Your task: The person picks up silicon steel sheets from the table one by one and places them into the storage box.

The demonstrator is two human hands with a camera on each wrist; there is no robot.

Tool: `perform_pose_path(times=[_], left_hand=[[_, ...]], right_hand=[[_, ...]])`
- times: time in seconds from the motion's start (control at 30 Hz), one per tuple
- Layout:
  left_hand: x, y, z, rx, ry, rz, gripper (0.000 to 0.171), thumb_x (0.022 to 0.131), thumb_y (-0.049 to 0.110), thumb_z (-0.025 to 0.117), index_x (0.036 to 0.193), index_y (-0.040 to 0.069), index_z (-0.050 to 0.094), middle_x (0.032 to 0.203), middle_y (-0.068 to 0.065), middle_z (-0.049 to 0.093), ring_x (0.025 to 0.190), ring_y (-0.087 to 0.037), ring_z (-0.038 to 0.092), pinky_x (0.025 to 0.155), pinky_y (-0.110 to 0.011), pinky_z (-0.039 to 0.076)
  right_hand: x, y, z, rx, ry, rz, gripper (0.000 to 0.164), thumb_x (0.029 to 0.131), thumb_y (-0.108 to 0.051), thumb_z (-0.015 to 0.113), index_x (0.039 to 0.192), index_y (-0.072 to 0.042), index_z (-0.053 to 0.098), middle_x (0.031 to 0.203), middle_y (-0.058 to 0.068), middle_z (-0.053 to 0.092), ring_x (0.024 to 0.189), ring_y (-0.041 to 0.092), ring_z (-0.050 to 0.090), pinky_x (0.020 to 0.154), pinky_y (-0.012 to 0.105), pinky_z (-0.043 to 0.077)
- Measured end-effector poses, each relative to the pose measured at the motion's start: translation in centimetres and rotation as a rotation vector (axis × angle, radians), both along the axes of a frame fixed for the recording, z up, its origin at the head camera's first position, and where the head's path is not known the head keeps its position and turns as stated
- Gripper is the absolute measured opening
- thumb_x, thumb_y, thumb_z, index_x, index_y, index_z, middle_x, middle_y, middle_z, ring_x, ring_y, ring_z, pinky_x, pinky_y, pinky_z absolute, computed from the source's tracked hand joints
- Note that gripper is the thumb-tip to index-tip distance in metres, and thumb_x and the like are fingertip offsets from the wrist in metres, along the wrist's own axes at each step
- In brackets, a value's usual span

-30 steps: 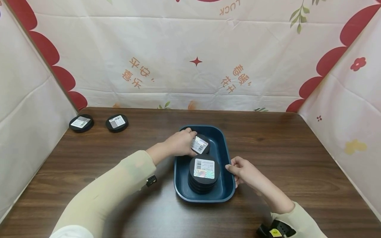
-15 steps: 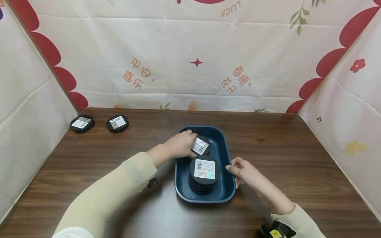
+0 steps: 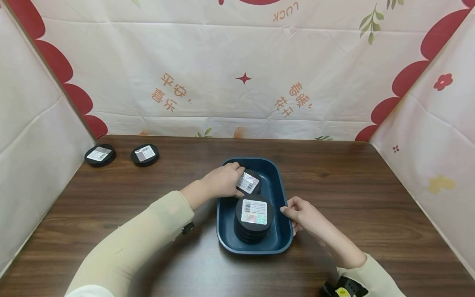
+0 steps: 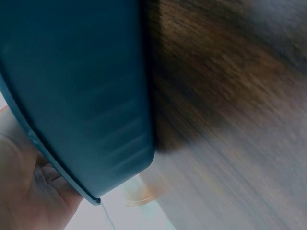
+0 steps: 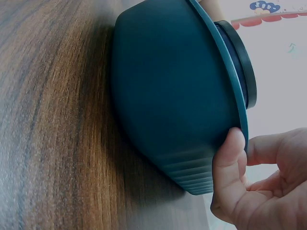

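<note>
A deep blue tray [image 3: 283, 243] with rounded corners stands on the table. Inside it, toward the front, rises a stack of black round discs [image 3: 254, 210], the top one bearing a white barcode label. Behind the stack sits another labelled black disc [image 3: 248, 182]. My left hand [image 3: 222, 180] reaches over the tray's left rim and grips this rear disc, thumb at its near side; the hand covers part of it. At the right side, my right hand [image 3: 305, 213] pinches the tray rim between thumb and fingers, as the right wrist view also shows.
Two more labelled black discs, a left one [image 3: 100, 155] and a right one [image 3: 144, 154], lie at the table's back left. Printed white cloth [image 3: 208, 53] encloses the brown wooden table [image 3: 349, 177] at the back and both sides.
</note>
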State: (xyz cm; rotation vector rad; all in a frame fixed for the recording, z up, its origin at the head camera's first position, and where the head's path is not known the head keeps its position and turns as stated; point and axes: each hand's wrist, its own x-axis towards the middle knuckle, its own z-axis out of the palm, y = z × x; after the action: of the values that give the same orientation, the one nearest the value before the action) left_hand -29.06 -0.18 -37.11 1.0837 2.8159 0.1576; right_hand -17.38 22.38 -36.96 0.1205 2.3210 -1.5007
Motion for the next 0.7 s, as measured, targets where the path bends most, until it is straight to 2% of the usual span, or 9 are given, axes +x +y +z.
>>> perform_pose_path(times=[0.23,0.4,0.53,0.7], left_hand=[[0.0,-0.4,0.0,-0.018,0.007,-0.027,0.083,0.081,0.047,0.068,0.143,0.002,0.035,0.142,-0.013,0.040,0.129,-0.024,0.040,0.103,-0.035,0.036],[-0.2,-1.0,0.1,-0.023,0.052,-0.077,0.087,0.082,0.055,0.062,0.146,0.005,0.028,0.150,-0.009,0.031,0.136,-0.022,0.030,0.108,-0.035,0.029],[-0.4,-1.7,0.1,-0.006,0.116,-0.134,0.090,0.082,0.060,0.058,0.147,0.007,0.025,0.153,-0.007,0.022,0.140,-0.022,0.021,0.112,-0.037,0.019],[-0.6,-2.5,0.0,0.009,0.141,-0.148,0.092,0.082,0.066,0.051,0.149,0.012,0.021,0.156,-0.006,0.011,0.142,-0.022,0.008,0.113,-0.043,0.010]], right_hand=[[-0.1,0.1,0.0,-0.005,-0.005,0.006,0.023,0.096,-0.017,0.050,0.101,0.004,0.043,0.066,0.006,0.046,0.058,0.017,0.051,0.056,0.032,0.052],[-0.1,0.1,0.0,-0.018,-0.002,0.013,0.023,0.096,-0.017,0.050,0.099,0.004,0.043,0.067,0.007,0.047,0.056,0.016,0.050,0.056,0.032,0.052],[0.0,0.2,-0.1,-0.018,0.004,0.017,0.023,0.096,-0.018,0.050,0.099,0.004,0.043,0.067,0.006,0.047,0.056,0.016,0.050,0.055,0.032,0.052],[0.0,0.2,-0.2,-0.013,0.010,0.020,0.023,0.096,-0.018,0.051,0.098,0.004,0.043,0.067,0.006,0.047,0.056,0.016,0.050,0.055,0.032,0.052]])
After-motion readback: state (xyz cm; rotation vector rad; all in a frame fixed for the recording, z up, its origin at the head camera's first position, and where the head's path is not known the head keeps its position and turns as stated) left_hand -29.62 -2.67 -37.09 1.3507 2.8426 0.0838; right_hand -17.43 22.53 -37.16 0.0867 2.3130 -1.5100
